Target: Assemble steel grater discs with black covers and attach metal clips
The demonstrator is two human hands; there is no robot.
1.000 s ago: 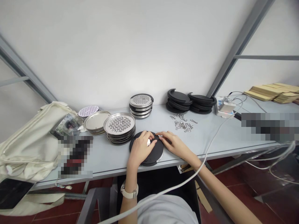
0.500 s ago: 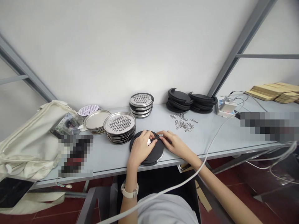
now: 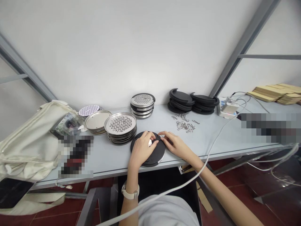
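A round black disc lies flat on the table near its front edge, with a thin silver rim showing at its lower right. My left hand rests on its left side, fingers curled round a small white wad that is mostly hidden. At the disc's upper right edge my right hand pinches a small metal clip, of which only a little shows. Behind that hand lies a loose pile of metal clips. A stack of metal grater discs stands left of my left hand.
Farther back are black-rimmed grater discs and black round holders. Plain metal discs, a purple perforated disc and a cream bag are at left. A white cable crosses before my right forearm. A power strip stands right.
Both hands stay in nearly the same place on the disc. A little more of the metal clip shows at my right fingertips. The view has shifted very slightly.
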